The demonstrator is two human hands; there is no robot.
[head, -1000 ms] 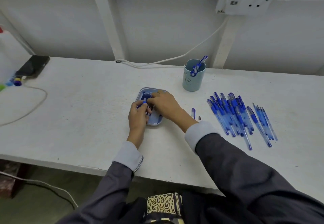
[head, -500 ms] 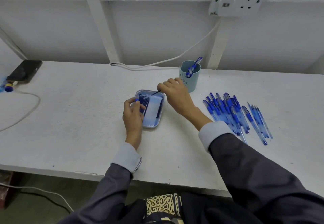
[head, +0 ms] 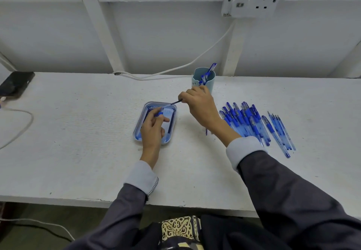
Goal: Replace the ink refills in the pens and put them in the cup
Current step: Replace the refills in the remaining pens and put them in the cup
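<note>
A: Left hand point(head: 153, 127)?
B: Held over the tray point(head: 136, 130), fingers curled round a pen point(head: 160, 113).
A: Right hand point(head: 199, 107)?
B: It pinches a thin dark refill point(head: 175, 102), which points at the pen's open end and is possibly already inside. The view is too small to tell.
A: Cup point(head: 210, 85)?
B: Just behind the right hand. A heap of pens point(head: 246, 120) lies on the table point(head: 78, 132), rightward.
</note>
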